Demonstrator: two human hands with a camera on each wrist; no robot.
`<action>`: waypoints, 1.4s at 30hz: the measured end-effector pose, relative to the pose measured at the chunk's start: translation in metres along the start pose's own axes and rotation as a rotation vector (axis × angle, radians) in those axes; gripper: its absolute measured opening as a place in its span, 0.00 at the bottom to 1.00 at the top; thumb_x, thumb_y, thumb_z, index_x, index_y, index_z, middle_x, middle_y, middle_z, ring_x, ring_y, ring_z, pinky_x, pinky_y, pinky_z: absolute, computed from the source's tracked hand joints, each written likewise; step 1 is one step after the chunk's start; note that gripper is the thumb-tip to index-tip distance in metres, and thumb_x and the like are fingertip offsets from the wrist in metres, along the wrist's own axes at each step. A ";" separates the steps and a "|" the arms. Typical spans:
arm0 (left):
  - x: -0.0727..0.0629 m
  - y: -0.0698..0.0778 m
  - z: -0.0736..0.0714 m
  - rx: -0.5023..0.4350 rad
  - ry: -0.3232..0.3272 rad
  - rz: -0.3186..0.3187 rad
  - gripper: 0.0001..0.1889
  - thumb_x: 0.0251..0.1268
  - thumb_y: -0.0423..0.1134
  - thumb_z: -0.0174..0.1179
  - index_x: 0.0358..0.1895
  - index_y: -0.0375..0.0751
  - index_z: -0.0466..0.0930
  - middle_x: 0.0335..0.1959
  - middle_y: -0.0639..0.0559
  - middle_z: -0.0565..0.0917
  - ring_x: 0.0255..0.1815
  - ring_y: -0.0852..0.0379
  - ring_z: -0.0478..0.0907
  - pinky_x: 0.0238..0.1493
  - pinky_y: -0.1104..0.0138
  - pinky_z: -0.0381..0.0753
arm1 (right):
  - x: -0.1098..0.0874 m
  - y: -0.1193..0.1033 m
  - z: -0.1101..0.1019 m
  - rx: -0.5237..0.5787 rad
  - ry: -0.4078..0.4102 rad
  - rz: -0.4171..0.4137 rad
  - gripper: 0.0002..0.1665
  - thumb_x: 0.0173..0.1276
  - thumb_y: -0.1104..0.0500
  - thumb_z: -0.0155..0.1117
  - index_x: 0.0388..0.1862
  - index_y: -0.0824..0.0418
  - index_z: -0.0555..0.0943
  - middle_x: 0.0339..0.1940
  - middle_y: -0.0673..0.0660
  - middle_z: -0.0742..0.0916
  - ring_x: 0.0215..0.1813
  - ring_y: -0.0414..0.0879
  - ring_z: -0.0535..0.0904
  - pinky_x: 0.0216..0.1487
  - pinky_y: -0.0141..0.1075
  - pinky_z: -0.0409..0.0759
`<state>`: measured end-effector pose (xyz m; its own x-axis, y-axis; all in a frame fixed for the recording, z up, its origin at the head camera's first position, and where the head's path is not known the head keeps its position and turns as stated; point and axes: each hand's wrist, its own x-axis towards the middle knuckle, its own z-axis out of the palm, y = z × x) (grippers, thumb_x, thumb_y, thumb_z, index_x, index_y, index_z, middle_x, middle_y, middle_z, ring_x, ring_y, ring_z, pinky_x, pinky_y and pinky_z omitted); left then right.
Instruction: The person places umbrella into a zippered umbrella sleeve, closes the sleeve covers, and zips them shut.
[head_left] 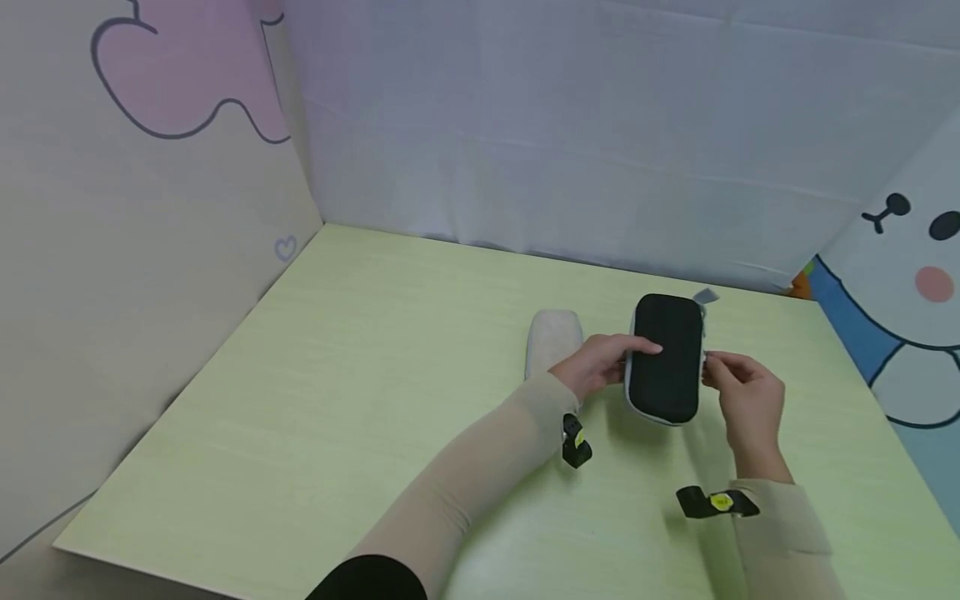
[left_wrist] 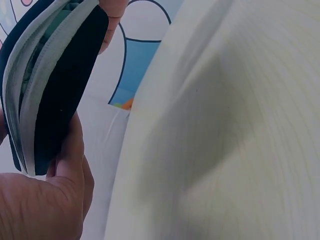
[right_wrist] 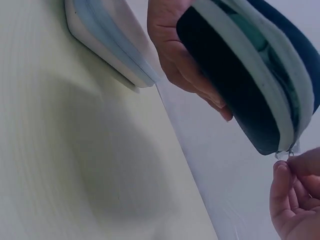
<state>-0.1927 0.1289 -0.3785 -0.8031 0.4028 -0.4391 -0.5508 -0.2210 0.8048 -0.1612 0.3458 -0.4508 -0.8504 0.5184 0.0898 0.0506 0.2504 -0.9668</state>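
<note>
My left hand point(head_left: 600, 362) grips a black zippered pouch point(head_left: 666, 358) from its left side and holds it above the table, thumb across the front face. At the pouch's right edge, my right hand point(head_left: 753, 404) pinches the small metal zipper pull point(right_wrist: 285, 154) between thumb and fingertip. Both wrist views show the pale grey zipper band parted, with teal lining point(right_wrist: 250, 32) visible inside. What else the pouch contains cannot be made out. Behind my left hand a pale beige pouch point(head_left: 553, 343) is on the table; its grey-blue zipper band point(right_wrist: 107, 30) shows in the right wrist view.
The light yellow-green table point(head_left: 337, 375) meets a white sheet point(head_left: 562, 150) at the back. Panels with cartoon drawings flank it on the left point(head_left: 150, 208) and right point(head_left: 922, 317). A grey tag point(head_left: 706, 296) sticks out at the black pouch's top right corner.
</note>
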 end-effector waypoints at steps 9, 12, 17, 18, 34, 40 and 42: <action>0.002 -0.003 0.002 0.006 0.052 0.034 0.09 0.47 0.32 0.69 0.33 0.35 0.82 0.29 0.48 0.85 0.33 0.51 0.83 0.39 0.62 0.81 | 0.004 0.012 0.001 0.075 0.018 -0.004 0.20 0.56 0.50 0.69 0.42 0.62 0.83 0.37 0.55 0.85 0.33 0.43 0.81 0.32 0.27 0.79; 0.003 -0.003 0.003 0.009 0.074 0.034 0.09 0.46 0.32 0.69 0.33 0.36 0.82 0.28 0.49 0.85 0.32 0.51 0.83 0.38 0.62 0.81 | 0.004 0.012 0.002 0.030 0.021 0.004 0.19 0.58 0.50 0.69 0.42 0.62 0.84 0.37 0.55 0.85 0.33 0.43 0.81 0.31 0.26 0.79; 0.004 -0.005 0.003 0.014 0.085 0.033 0.09 0.46 0.33 0.70 0.32 0.35 0.82 0.28 0.49 0.85 0.32 0.52 0.83 0.38 0.63 0.81 | 0.000 0.010 0.002 0.036 0.021 0.045 0.17 0.58 0.52 0.69 0.41 0.62 0.84 0.36 0.55 0.85 0.32 0.43 0.81 0.29 0.26 0.79; 0.004 -0.005 0.003 0.013 0.084 0.033 0.09 0.46 0.33 0.70 0.32 0.35 0.82 0.28 0.49 0.85 0.32 0.52 0.83 0.38 0.63 0.81 | -0.001 0.009 0.003 0.039 0.021 0.051 0.17 0.58 0.52 0.69 0.41 0.61 0.84 0.36 0.55 0.85 0.32 0.43 0.82 0.29 0.26 0.79; 0.007 -0.006 0.005 0.018 0.145 0.049 0.09 0.45 0.32 0.70 0.29 0.36 0.80 0.26 0.49 0.84 0.29 0.52 0.83 0.34 0.63 0.81 | -0.006 0.014 0.001 0.161 0.006 0.044 0.19 0.53 0.52 0.73 0.40 0.63 0.85 0.35 0.58 0.85 0.30 0.45 0.82 0.31 0.30 0.80; 0.006 -0.007 0.006 0.027 0.168 0.053 0.09 0.44 0.33 0.70 0.29 0.36 0.80 0.25 0.49 0.84 0.28 0.52 0.83 0.33 0.64 0.81 | -0.008 0.015 0.001 0.207 -0.004 0.020 0.19 0.52 0.54 0.74 0.40 0.65 0.85 0.35 0.59 0.85 0.30 0.46 0.83 0.31 0.32 0.80; 0.006 -0.007 0.006 0.025 0.169 0.055 0.09 0.44 0.33 0.70 0.29 0.36 0.80 0.25 0.49 0.84 0.28 0.52 0.83 0.33 0.64 0.81 | -0.010 0.013 0.001 0.226 -0.009 0.023 0.20 0.52 0.54 0.74 0.40 0.66 0.85 0.34 0.60 0.85 0.30 0.46 0.83 0.31 0.32 0.80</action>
<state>-0.1928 0.1382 -0.3844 -0.8596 0.2349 -0.4537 -0.5012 -0.2151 0.8382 -0.1528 0.3435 -0.4644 -0.8554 0.5138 0.0659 -0.0478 0.0484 -0.9977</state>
